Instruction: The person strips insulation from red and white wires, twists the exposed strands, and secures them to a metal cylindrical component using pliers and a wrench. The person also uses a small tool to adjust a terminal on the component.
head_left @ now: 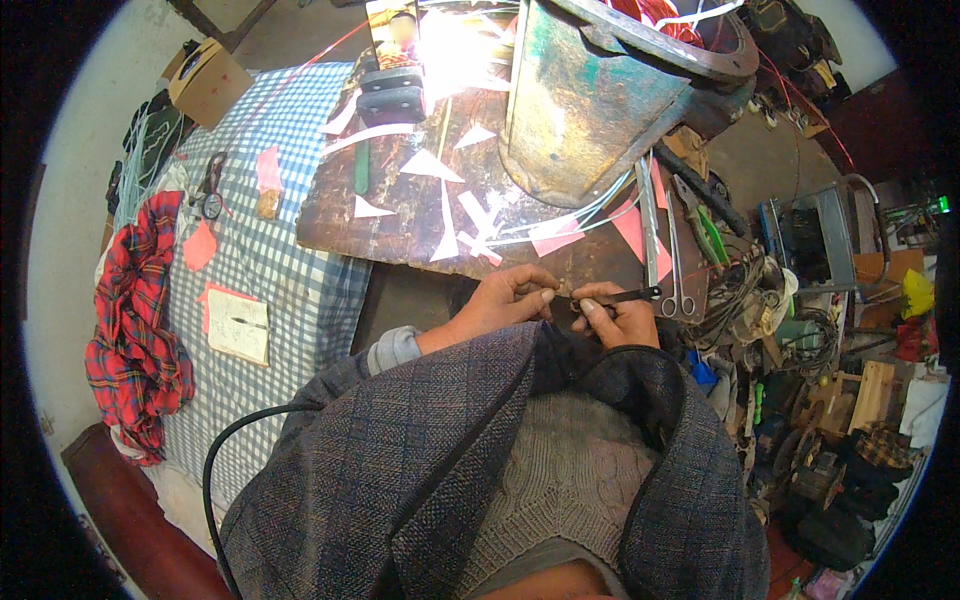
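My left hand (506, 306) and my right hand (624, 320) are close together at the near edge of the dark wooden table (400, 220). The right fingers are closed round a slim black tool (634, 295), whose dark end with a small hole points to the right. The left thumb and forefinger pinch something thin near the tool's other end, too small to make out. Just right of the hands lie long ring-handled scissors (673, 270). Beyond stands a worn metal motor housing (580, 110) with red wire coils (650, 12) in its mouth.
White paper scraps (432, 166) and pink scraps (630, 228) are strewn over the table, with a bright lamp glare at the back. At left, a checked cloth (290, 180) bears an open notebook (238, 325) and a red plaid shirt (140, 320). Cable coils (740, 305) clutter the right.
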Demonstrator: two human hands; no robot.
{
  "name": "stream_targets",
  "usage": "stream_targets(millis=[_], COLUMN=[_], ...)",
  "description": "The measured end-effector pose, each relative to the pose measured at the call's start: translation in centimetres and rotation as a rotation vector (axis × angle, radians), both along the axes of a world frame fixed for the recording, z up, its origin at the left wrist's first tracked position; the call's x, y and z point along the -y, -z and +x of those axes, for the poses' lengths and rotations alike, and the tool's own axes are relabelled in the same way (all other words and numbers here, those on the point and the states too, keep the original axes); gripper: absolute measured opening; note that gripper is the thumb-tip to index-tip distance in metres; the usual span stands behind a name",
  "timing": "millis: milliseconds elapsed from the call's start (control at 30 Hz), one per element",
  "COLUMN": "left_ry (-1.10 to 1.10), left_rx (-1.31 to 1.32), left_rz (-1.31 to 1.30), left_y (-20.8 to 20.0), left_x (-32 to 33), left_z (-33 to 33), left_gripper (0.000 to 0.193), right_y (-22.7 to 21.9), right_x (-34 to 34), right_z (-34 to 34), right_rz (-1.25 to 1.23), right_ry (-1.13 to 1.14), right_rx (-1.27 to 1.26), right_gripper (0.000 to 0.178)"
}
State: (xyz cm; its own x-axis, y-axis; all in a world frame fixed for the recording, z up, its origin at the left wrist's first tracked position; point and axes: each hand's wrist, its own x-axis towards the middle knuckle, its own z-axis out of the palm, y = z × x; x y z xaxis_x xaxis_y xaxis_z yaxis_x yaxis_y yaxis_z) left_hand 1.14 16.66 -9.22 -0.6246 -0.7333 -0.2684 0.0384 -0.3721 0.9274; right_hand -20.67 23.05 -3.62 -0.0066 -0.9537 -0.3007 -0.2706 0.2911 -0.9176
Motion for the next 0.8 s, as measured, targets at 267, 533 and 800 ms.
stream_targets(millis=[267, 533, 800], left_ry=[-0.004, 0.017, 0.02], left_rx=[-0.024, 0.007, 0.048], left_rz=[-0.034, -0.008, -0.031], left_y=[0.18, -0.22, -0.06], left_x=[-0.07, -0.09, -0.2], left_z=[-0.05, 0.04, 0.08], left_gripper=[0.02, 0.019, 0.019], right_y=[-0.11, 0.29, 0.42], right_x=[-0.01, 0.01, -0.17], right_z=[-0.1, -0.02, -0.1], right_rz=[0.031, -0.037, -0.047], right_ry=[-0.038, -0.034, -0.036], right_rx=[0.008, 0.002, -0.003], right_gripper=[0.02, 0.02, 0.02])
